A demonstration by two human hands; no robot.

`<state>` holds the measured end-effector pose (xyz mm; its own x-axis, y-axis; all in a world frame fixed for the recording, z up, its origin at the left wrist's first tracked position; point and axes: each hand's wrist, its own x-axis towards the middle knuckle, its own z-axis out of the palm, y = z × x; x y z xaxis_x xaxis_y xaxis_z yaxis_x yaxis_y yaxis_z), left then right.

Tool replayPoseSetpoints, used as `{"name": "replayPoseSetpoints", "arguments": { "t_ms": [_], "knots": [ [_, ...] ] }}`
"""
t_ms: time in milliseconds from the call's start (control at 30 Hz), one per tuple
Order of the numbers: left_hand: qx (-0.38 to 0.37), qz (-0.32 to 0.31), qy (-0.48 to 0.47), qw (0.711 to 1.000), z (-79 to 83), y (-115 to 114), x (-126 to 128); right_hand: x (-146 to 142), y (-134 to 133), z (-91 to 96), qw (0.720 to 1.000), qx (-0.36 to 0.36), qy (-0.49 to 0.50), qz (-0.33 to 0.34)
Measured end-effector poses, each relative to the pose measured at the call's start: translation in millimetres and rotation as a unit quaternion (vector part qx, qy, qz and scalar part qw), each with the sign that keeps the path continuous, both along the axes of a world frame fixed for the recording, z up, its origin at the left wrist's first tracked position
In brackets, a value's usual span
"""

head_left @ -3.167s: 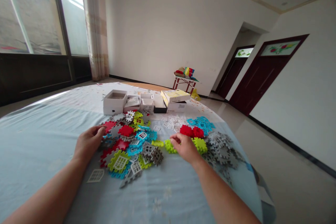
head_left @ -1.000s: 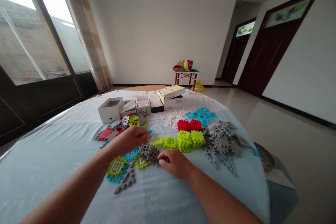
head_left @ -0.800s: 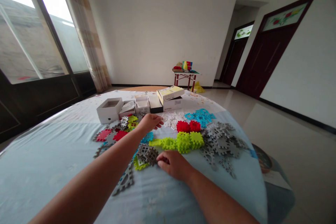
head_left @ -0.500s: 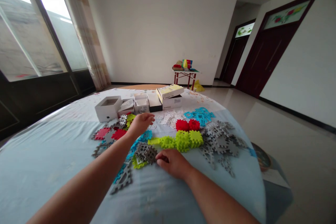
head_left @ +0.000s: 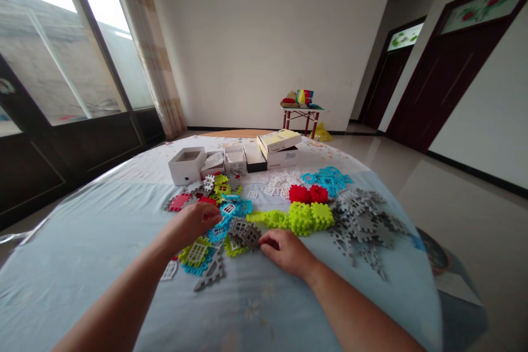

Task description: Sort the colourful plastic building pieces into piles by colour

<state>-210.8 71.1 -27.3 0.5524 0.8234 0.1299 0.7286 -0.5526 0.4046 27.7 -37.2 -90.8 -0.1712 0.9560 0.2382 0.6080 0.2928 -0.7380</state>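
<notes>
The bench cloth [head_left: 99, 247] is pale blue at the near side and white with small orange flowers at the far side. Lime green tiles [head_left: 301, 218], red tiles [head_left: 300, 194], bright blue tiles [head_left: 329, 180] and grey tiles [head_left: 367, 217] are plain, as are the white pieces [head_left: 277, 183]. The mixed pile [head_left: 226, 231] blends red, blue, lime, grey and grey-brown with white window frames [head_left: 197, 252]. 1 open box [head_left: 254, 159] is black outside and white inside; the yellow-and-white box [head_left: 280, 141] is pale. The curtain [head_left: 149, 38] has beige and tan blocks; the door [head_left: 445, 74] is dark red-brown.
</notes>
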Motion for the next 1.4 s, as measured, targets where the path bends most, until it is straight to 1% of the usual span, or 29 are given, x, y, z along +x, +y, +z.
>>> {"name": "replayPoseSetpoints", "arguments": {
  "t_ms": [167,300,400,500,600,700,833,900,967,1033,1133,1233,1300,1367,1400],
  "knots": [
    [-0.033,-0.013,0.061,0.997,2.4,-7.4,-6.5,0.2,0.6,-2.0,1.0,-0.005,0.001,-0.007],
    [-0.069,-0.024,0.136,0.988,12.1,-17.6,-11.5,0.5,1.1,-4.1,1.0,-0.008,0.006,-0.005],
    [-0.072,-0.022,0.195,0.978,17.5,-24.2,-12.3,0.4,1.0,-4.1,1.0,-0.014,0.007,-0.005],
    [-0.072,-0.012,0.235,0.969,17.3,-26.3,-11.1,0.0,-0.1,-3.2,1.0,-0.014,0.004,-0.005],
    [-0.077,-0.006,0.24,0.968,13.3,-22.8,-11.2,-0.5,-1.4,-2.3,1.0,-0.012,0.004,-0.007],
    [-0.089,-0.019,0.217,0.972,8.4,-14.8,-15.5,-0.7,-1.9,-1.9,1.0,-0.014,0.005,-0.007],
    [-0.121,-0.046,0.135,0.982,-0.4,-2.9,-24.8,-0.4,-1.4,-3.1,1.0,-0.016,0.009,-0.008],
    [-0.134,-0.046,0.098,0.985,-5.1,0.9,-28.0,-0.2,-1.0,-4.1,1.0,-0.016,0.009,-0.009],
    [-0.14,-0.038,0.083,0.986,-8.2,2.7,-29.6,-0.2,-0.8,-4.7,1.0,-0.017,0.01,-0.008],
    [-0.148,-0.038,0.067,0.986,-8.0,3.0,-30.0,-0.1,-0.8,-4.8,1.0,-0.019,0.012,-0.006],
    [-0.16,-0.046,0.028,0.986,-2.0,2.4,-28.0,0.6,-0.9,-4.1,1.0,-0.02,0.013,-0.006],
    [-0.165,-0.018,-0.097,0.981,4.5,-0.7,-19.1,0.7,-1.3,-3.4,1.0,-0.019,0.019,-0.006],
    [-0.173,0.02,-0.183,0.968,5.0,-6.4,-7.2,-1.4,-1.8,-2.8,0.999,-0.026,0.047,-0.008],
    [-0.193,0.049,-0.229,0.953,1.5,-15.3,8.5,-6.3,-2.5,-1.4,0.992,-0.064,0.111,-0.012],
    [-0.208,0.056,-0.246,0.945,-1.4,-20.3,17.0,-9.7,-3.0,-0.1,0.983,-0.092,0.156,-0.013]
  ]
}}
